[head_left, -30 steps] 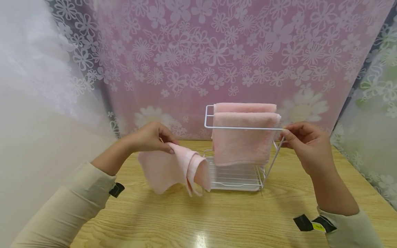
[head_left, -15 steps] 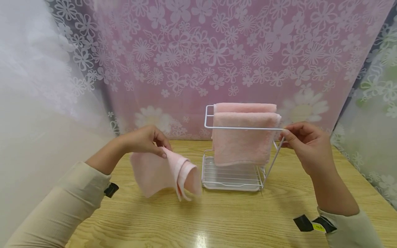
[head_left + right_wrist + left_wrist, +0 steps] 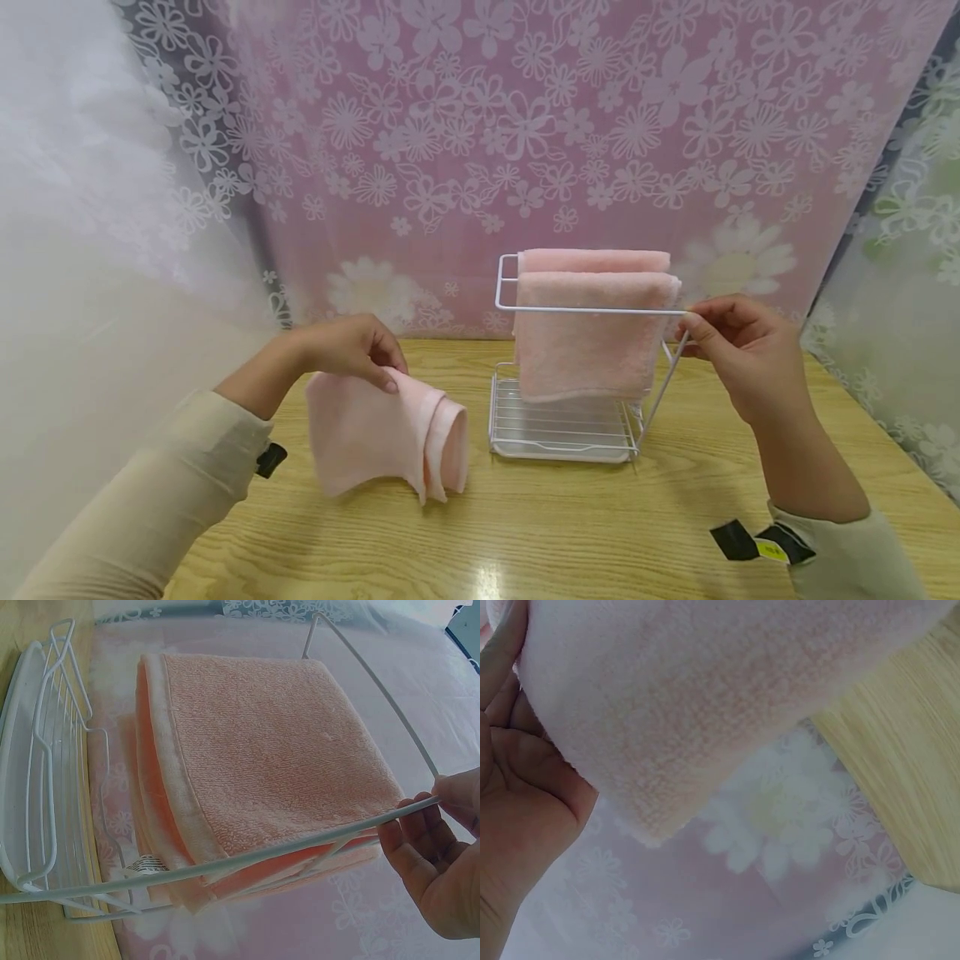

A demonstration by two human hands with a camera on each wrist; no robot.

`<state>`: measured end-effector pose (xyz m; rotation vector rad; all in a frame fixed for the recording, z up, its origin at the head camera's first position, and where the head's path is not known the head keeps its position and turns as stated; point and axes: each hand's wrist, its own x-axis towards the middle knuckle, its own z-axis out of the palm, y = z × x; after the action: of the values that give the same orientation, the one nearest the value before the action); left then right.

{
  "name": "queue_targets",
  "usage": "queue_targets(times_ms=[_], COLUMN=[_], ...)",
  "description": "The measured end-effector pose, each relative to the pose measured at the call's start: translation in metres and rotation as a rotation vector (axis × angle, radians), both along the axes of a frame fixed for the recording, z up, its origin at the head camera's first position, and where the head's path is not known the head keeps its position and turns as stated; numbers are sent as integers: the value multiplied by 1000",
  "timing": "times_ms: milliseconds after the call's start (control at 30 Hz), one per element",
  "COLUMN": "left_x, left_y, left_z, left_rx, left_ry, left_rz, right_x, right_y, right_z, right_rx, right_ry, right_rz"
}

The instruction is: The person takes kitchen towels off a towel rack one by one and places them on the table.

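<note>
My left hand [image 3: 348,350] pinches the top of a folded pale pink towel [image 3: 375,433], which hangs at the table's left with its layers fanned out. In the left wrist view the fluffy cloth [image 3: 690,697] partly hides the fingers. My right hand [image 3: 750,358] pinches the upper right corner of a white wire rack [image 3: 592,311]; the right wrist view shows thumb and fingers [image 3: 420,832] on the wire. Pink towels [image 3: 592,350] hang folded over the rack's inner bars, and a printed label [image 3: 146,864] peeks from a lower edge.
The rack's wire base [image 3: 562,433] sits over a shallow white tray [image 3: 555,456] on the wooden table [image 3: 480,533]. Behind stands a pink curtain [image 3: 480,167] with white flowers. Pale floral sheets close in both sides.
My left hand has drawn the towel leftward and down, away from the rack, and the towel's lower edge now hangs nearer the tabletop. My right hand stays on the rack corner.
</note>
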<state>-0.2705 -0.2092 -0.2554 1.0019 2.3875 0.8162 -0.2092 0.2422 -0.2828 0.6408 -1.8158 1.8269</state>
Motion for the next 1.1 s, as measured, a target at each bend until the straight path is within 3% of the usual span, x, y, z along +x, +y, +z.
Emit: queue_targets(times_ms=[300, 767, 1100], left_x=[-19, -44, -62], left_y=[6, 13, 16], left_z=[-16, -27, -39], left_rx=[23, 54, 138], left_ry=[27, 81, 97], left_rz=[74, 182, 236], right_x=[0, 0, 1], right_y=[-1, -1, -1], right_z=[0, 0, 1], right_rx=[9, 7, -25], right_ry=[-11, -17, -9], right_rz=[-28, -31, -25])
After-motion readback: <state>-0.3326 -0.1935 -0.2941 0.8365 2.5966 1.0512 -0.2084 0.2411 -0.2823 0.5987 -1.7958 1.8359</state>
